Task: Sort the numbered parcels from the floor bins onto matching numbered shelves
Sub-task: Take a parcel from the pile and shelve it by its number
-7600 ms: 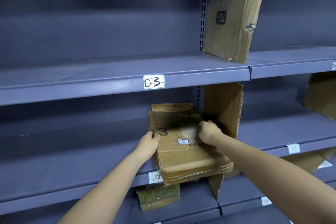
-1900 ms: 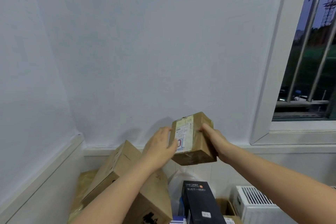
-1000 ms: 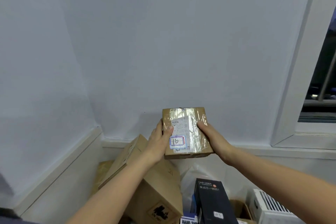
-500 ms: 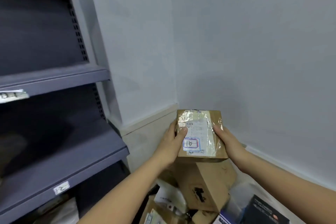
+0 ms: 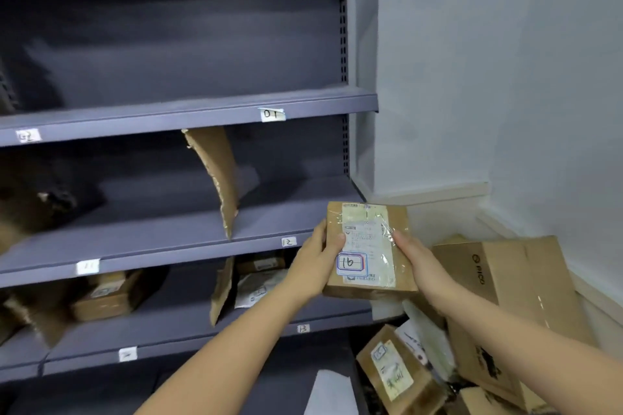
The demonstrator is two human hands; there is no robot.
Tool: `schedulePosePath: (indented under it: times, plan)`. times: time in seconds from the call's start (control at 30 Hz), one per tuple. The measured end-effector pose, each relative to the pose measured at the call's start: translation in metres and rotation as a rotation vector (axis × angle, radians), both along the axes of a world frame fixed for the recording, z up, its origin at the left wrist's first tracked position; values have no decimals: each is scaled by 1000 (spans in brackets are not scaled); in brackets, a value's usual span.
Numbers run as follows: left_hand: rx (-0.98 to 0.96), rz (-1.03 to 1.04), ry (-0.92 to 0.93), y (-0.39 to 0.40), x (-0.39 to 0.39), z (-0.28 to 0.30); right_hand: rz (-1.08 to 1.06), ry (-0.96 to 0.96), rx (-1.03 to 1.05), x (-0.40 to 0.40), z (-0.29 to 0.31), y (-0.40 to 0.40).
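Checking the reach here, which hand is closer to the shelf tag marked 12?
Left. The left hand grips the parcel's edge just below-right of the 12 tag; the right hand holds its far side.

Left of the fingers (image 5: pixel 332 239), the grey shelf (image 5: pixel 188 111) marked 01 is bare. The shelf (image 5: pixel 141 239) marked 12 carries a cardboard divider (image 5: pixel 215 175). Below the fingers, the shelf (image 5: pixel 161 323) marked 13 holds a brown box (image 5: pixel 104 295) and a white packet (image 5: pixel 256 286).

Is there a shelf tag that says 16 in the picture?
No, the readable shelf tags say 01, 12 and 13; 16 is only on the parcel.
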State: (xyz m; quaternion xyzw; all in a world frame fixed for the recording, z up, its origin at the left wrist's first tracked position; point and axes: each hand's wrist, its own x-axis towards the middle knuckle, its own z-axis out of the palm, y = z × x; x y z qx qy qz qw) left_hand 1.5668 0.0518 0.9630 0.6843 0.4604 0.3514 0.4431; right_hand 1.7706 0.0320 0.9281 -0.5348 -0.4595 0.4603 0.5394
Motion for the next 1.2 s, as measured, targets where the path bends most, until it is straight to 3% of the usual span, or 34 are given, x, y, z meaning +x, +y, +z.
schedulePosePath:
  times: [0.37,1.2]
  plan:
    - [-21,212,-33,-29,-130,13,230,35,17,-133,15,22]
    - [-13,617,-135,-182,-505,13,588,35,20,-531,33,-63]
